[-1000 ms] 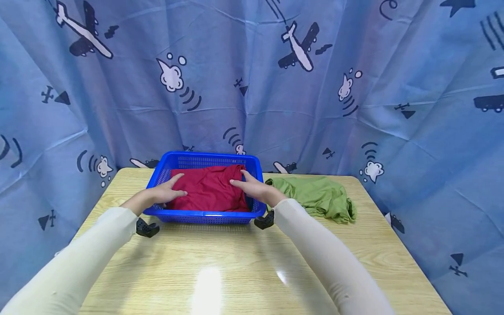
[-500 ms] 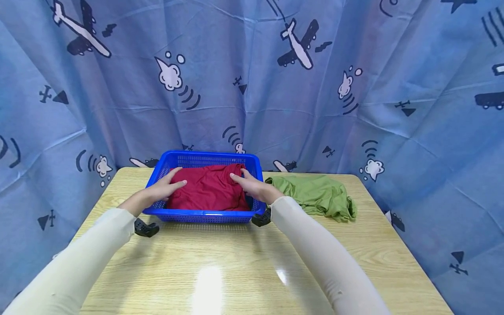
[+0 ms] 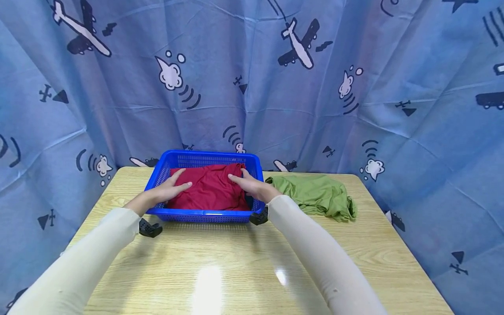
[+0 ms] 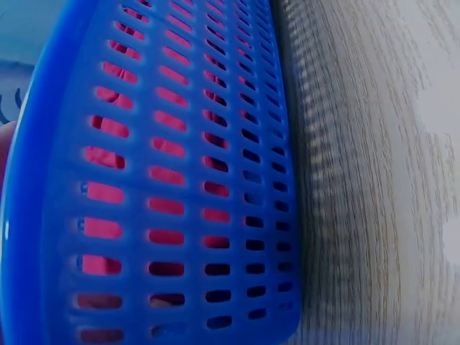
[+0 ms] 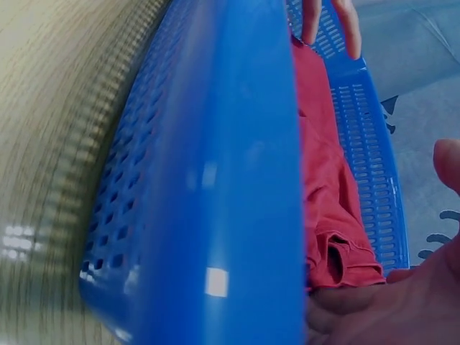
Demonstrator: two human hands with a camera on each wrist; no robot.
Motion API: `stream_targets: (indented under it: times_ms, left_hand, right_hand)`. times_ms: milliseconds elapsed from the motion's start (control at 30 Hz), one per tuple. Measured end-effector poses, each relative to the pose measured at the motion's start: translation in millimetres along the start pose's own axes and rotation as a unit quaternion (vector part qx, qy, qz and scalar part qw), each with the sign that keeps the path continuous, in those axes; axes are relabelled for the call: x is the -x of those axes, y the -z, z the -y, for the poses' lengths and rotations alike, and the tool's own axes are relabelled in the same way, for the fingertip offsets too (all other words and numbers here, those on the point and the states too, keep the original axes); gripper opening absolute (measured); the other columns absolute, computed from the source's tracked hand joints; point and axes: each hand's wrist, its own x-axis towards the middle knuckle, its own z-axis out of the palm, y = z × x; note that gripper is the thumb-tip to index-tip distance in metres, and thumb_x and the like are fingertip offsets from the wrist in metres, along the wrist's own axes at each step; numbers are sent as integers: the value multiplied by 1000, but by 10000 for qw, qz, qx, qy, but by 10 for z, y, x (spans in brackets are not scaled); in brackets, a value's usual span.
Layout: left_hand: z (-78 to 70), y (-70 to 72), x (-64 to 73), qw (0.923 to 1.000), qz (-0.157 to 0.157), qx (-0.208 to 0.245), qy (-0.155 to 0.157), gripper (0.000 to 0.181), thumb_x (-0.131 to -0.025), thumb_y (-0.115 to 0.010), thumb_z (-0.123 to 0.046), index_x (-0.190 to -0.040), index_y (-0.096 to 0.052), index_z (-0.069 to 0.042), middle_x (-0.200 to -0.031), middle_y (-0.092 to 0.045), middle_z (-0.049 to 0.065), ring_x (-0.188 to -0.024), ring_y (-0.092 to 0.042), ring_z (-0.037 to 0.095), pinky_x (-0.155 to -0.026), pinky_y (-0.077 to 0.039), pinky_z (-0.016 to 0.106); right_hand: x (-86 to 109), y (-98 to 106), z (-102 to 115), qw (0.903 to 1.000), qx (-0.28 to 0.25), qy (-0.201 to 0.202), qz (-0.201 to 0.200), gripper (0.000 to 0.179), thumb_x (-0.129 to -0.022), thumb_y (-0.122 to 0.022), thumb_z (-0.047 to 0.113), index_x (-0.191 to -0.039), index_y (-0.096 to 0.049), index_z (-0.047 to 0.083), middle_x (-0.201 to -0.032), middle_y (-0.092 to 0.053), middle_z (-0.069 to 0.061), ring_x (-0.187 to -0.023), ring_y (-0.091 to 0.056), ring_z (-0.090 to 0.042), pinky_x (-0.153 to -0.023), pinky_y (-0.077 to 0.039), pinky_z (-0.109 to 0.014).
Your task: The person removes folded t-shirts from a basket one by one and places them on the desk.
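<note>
"While both your hands reach into the blue basket (image 3: 177, 213), what could go wrong?"

"Slipping, I'd say. Your right hand (image 3: 253, 186) has its fingers down against the right end of the red cloth (image 3: 206, 188), but its thumb stands well away from them, so nothing is pinched. Lift like that and the loose folds could slide off or unroll."

"And the other side?"

"Your left hand (image 3: 167, 190) lies over the basket's left end, index finger and thumb spread wide, with no grip that shows. The left wrist view is mostly slotted basket wall, so I can't tell whether your fingertips are under the cloth. If only one side is caught, the bundle would probably come up lopsided."

"Anything about the arms?"

"Both come in over the basket's near corners, palms turned towards each other. Your right wrist's black camera (image 3: 259, 217) sits just by the near right corner, so a low pull might snag that rim and drag the basket along."

"Where does everything lie?"

"The cloth fills most of the basket, which stands by the far edge of the table (image 3: 244, 253), towards its far left corner. Beside it, towards the far right corner, lies a green cloth (image 3: 315, 194); mind your right sleeve (image 3: 315, 249), which passes close to it."
</note>
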Motion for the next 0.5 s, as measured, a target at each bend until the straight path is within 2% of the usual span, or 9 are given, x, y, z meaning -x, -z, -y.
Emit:
stream_targets:
  times_ms: [133, 200, 333, 433, 500]
  left_hand:
    - [7, 1, -9, 9990, -359, 106, -229, 76, -106, -47, -41, -163, -9, -8, -167, -9, 29, -154, -6, 51, -122, -12, 69]
    - [4, 7, -16, 9986, -416, 92, -312, 75, -105, -49, -41, -163, -13, -8, -166, -11, 30, -154, -8, 51, -122, -14, 69]
    - [-9, 5, -22, 9996, -112, 12, -247, 79, -103, -52, -43, -163, -11, -12, -166, -5, 29, -153, -5, 52, -118, -19, 72]
    - [-13, -3, -15, 9998, 127, -19, -159, 81, -102, -53, -41, -164, -8, -14, -167, 2, 29, -152, 0, 55, -116, -18, 75]
    - [4, -9, -22, 9998, 163, 15, -148, 81, -103, -53, -39, -164, -7, -15, -167, 3, 29, -152, 1, 56, -116, -15, 76]
  right_hand:
    - [-23, 4, -4, 9997, -218, 39, 39, 87, -104, -47, 49, -164, 8, 17, -171, -7, -15, -155, -22, -39, -125, -26, -54]
    - [-37, 14, -12, 9993, -372, 41, 54, 87, -104, -48, 48, -164, 9, 19, -170, -11, -17, -154, -24, -40, -124, -26, -55]
    - [-66, 19, -29, 9989, -449, 42, 86, 90, -103, -52, 46, -164, 9, 20, -172, -5, -14, -156, -21, -39, -125, -24, -55]
    - [-83, 4, -39, 9990, -418, 20, 163, 91, -102, -54, 44, -163, 10, 21, -172, 5, -10, -156, -20, -40, -125, -24, -55]
    - [-87, -7, -38, 9988, -422, -11, 258, 92, -102, -55, 42, -163, 11, 24, -172, 8, -9, -155, -21, -42, -125, -25, -55]
